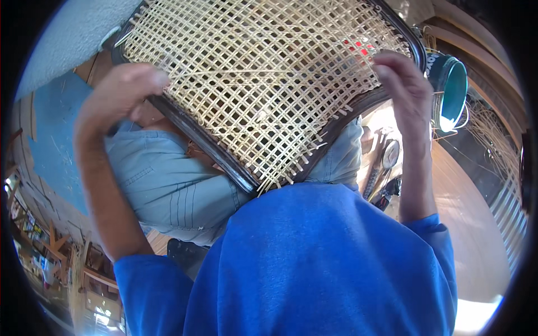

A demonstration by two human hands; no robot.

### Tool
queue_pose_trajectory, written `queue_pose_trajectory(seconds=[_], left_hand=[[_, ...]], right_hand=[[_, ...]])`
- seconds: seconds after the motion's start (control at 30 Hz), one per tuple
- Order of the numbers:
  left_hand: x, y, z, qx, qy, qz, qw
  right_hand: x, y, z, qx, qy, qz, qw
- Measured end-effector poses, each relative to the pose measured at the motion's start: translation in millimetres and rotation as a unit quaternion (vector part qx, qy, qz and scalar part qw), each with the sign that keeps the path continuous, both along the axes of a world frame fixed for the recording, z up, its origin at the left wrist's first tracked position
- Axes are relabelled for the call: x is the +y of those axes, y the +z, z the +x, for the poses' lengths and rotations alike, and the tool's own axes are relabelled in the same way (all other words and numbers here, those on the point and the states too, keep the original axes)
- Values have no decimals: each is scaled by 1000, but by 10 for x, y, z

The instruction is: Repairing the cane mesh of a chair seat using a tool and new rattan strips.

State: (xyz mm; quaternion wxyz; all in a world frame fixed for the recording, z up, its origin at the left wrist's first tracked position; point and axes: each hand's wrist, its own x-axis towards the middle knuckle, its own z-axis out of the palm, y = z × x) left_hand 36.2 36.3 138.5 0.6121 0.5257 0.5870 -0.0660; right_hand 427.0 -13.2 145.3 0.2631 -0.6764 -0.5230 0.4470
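Note:
A wooden frame with a dark rim (pixel 188 124) lies tilted across my lap. Woven over its opening is a pale cane mesh (pixel 263 84), with loose strand ends sticking out along the near right edge and at the near corner. My left hand (pixel 126 89) is over the frame's left rim, slightly blurred, its fingers curled and thumb and finger together at the mesh edge. Above the right part of the mesh, my right hand (pixel 404 81) has its fingertips pinched. Whether a cane strand lies in either pinch is too fine to make out.
To the right stands a dark bucket (pixel 453 89) with a teal inside, beside a bundle of loose cane strands (pixel 493 134). A curved wooden surface (pixel 465 207) lies nearer. Tools (pixel 386 157) rest by my right leg. A blue sheet (pixel 59 140) covers the left side.

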Motion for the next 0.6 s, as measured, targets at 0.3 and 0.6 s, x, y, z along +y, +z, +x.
queue_pose_trajectory(seconds=[0.3,0.6], left_hand=[[-161,712,833,13,44,315,948],[-407,-216,1253,163,-140,282,935]], right_hand=[[-512,-227,185,77,-333,-36,939],[-382,-467,99,176,-273,-48,945]])
